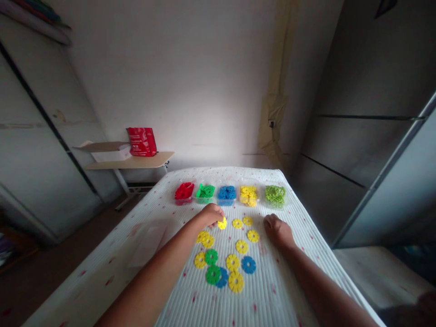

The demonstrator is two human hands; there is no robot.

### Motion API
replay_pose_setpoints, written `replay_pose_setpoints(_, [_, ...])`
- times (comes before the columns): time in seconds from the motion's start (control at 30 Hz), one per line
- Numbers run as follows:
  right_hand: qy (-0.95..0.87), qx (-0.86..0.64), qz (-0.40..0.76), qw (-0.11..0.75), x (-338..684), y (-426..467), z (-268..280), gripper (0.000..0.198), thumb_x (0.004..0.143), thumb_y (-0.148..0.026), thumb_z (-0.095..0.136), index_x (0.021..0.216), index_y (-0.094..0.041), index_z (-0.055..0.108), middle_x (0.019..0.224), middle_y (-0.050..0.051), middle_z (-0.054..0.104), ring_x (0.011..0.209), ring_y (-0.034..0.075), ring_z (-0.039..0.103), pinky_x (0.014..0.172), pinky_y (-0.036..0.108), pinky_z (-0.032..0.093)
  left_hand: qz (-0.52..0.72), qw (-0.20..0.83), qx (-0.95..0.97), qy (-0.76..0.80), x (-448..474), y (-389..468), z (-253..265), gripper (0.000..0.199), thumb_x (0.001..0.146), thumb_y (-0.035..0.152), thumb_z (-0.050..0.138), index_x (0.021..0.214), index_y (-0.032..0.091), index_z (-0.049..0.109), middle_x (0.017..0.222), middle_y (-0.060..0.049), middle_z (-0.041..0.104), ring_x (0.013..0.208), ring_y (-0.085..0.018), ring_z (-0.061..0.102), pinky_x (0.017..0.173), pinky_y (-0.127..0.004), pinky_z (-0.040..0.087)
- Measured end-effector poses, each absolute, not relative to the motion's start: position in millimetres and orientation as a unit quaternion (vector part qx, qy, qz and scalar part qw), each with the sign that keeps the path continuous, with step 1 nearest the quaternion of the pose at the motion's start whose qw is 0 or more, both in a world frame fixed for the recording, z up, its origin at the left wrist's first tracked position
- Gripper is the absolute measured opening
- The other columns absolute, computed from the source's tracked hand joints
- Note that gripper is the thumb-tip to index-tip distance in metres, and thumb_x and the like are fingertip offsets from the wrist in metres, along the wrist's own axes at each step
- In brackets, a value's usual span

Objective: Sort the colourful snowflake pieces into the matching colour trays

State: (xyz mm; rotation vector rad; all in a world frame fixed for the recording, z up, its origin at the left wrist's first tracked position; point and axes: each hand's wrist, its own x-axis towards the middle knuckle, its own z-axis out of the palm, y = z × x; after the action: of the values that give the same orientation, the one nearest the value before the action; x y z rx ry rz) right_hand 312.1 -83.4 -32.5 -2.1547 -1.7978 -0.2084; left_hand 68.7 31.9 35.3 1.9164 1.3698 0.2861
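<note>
Between the fingertips of my left hand (211, 213) is a yellow notched disc (222, 223), just above the cloth. My right hand (278, 230) rests curled on the right side, closed; the inside of its fingers is hidden. Loose discs lie between my arms: several yellow ones, such as a yellow disc (241, 247), two green ones including a green disc (213, 274), and a blue disc (248, 265). A second blue disc (222, 278) is partly covered by the green one.
Across the far side stand clear tubs holding red pieces (184, 191), green pieces (205, 191), blue pieces (227, 193), yellow pieces (248, 194) and light green pieces (275, 195). A clear lid-like sheet (148, 245) lies left. Beyond stands a side table (150, 161) with a red bag (142, 141).
</note>
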Motion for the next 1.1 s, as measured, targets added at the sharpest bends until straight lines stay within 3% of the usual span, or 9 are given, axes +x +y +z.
replay_pose_setpoints(0.17, [-0.622,-0.763,-0.061,0.163,311.2,-83.7,-30.8,0.022,0.089,-0.020,0.040,0.080,-0.019,0.060,0.084,0.002,0.061,0.069,0.011,0.056,0.056,0.023,0.028,0.201,0.422,0.732,0.496,122.8,49.0,65.8,0.015,0.071,0.013,0.058,0.084,0.013,0.064,0.048,0.004,0.056,0.041,-0.007,0.054,0.043,-0.014,0.041])
replay_pose_setpoints(0.37, [-0.623,-0.762,-0.055,0.170,311.8,-83.7,-30.5,0.023,0.089,-0.020,0.040,0.080,-0.019,0.061,0.084,0.003,0.061,0.071,0.011,0.057,0.058,0.022,0.030,0.326,0.395,0.701,0.496,179.0,68.7,65.6,0.033,0.082,0.013,0.049,0.114,0.017,0.054,0.087,-0.004,0.067,0.059,-0.008,0.064,0.055,-0.016,0.049])
replay_pose_setpoints(0.5, [-0.623,-0.761,-0.050,0.172,312.5,-83.5,-30.9,0.023,0.089,-0.019,0.040,0.081,-0.020,0.061,0.085,0.003,0.061,0.073,0.011,0.057,0.059,0.021,0.031,0.350,0.352,0.718,0.488,164.1,54.8,48.4,0.030,0.080,0.010,0.050,0.107,0.015,0.059,0.097,-0.007,0.067,0.069,-0.011,0.065,0.062,-0.021,0.051])
replay_pose_setpoints(0.77, [-0.627,-0.760,-0.065,0.159,312.6,-83.9,-31.1,0.023,0.089,-0.021,0.040,0.082,-0.019,0.061,0.086,0.003,0.062,0.071,0.012,0.058,0.056,0.022,0.030,0.326,0.260,0.796,0.438,61.4,-14.6,14.8,0.028,0.070,0.003,0.049,0.085,0.019,0.067,0.092,-0.002,0.067,0.089,-0.015,0.061,0.088,-0.030,0.046])
replay_pose_setpoints(1.1, [-0.616,-0.771,-0.038,0.157,311.5,-84.4,-26.9,0.024,0.088,-0.023,0.040,0.086,-0.021,0.063,0.089,0.003,0.064,0.073,0.013,0.059,0.057,0.022,0.032,0.331,0.056,0.852,0.402,-15.2,-58.9,-39.5,0.031,0.081,0.017,0.044,0.105,0.019,0.064,0.114,-0.008,0.062,0.107,-0.022,0.056,0.095,-0.039,0.046])
